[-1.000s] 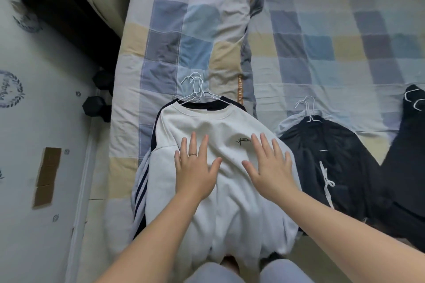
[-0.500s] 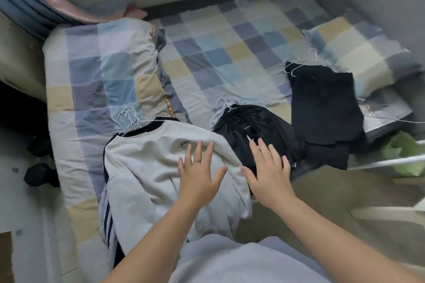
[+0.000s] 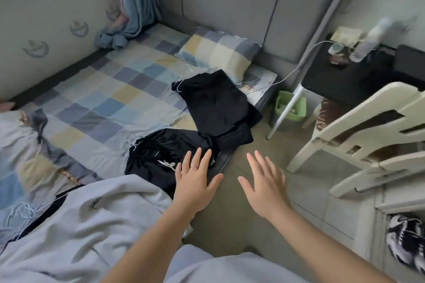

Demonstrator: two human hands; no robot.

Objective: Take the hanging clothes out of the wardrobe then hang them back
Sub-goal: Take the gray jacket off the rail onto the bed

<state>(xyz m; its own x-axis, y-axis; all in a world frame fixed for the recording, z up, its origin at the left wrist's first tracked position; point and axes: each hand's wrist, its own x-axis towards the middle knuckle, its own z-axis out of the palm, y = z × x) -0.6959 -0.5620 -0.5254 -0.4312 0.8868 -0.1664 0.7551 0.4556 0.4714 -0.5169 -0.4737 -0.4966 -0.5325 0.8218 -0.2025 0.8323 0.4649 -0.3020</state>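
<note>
Bed (image 3: 103, 99) holds 1 white sweatshirt (image 3: 92, 225), 2 black garments (image 3: 161, 156) (image 3: 216, 103); left hand (image 3: 195, 184), right hand (image 3: 264, 190), each grip wide.

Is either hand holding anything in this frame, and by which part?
Nothing is held: the left hand, over the black garment, and the right hand, over the floor, are both spread and empty.

Blue-yellow checked sheet (image 3: 110, 89), white sweatshirt (image 3: 92, 220), black garments (image 3: 216, 101), green bin (image 3: 296, 110).
</note>
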